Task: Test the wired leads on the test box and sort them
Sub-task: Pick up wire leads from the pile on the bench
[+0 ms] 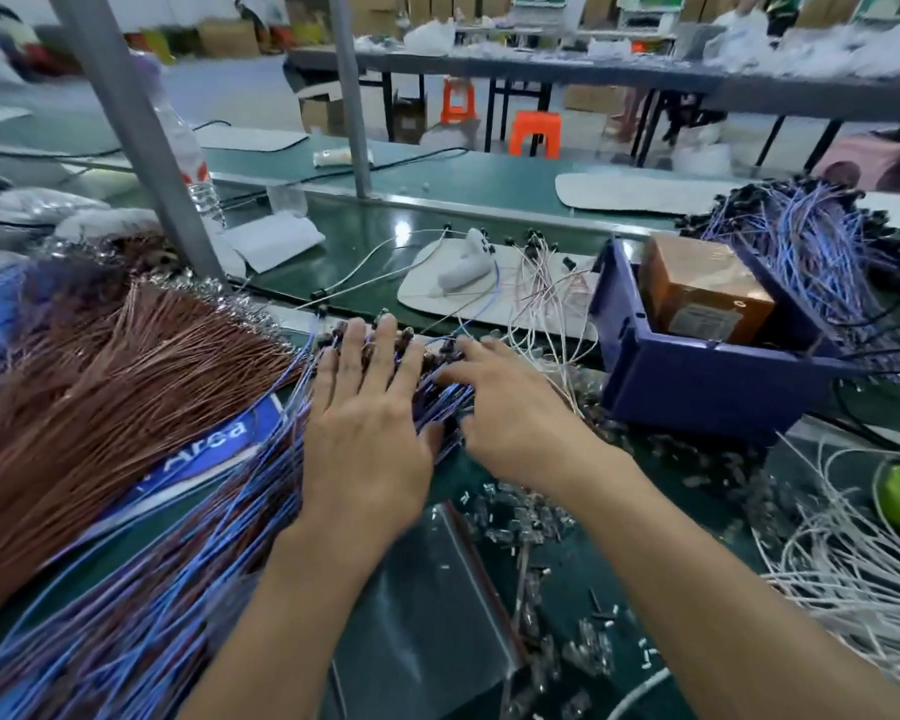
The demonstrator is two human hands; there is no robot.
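Blue leads point(219, 517) under flat left hand point(365, 428), right hand point(510, 407) on them, grip unclear

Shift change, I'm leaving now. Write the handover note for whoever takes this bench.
Left hand: flat, fingers straight, pressing the blue leads.
Right hand: fingers on the same bundle's ends; pinch or not, cannot tell.
Brown box sits in the blue crate to the right; neither hand is at it.
Second blue bundle lies behind the crate.
Done: cannot tell. Left: test and sort the bundle under the hands.
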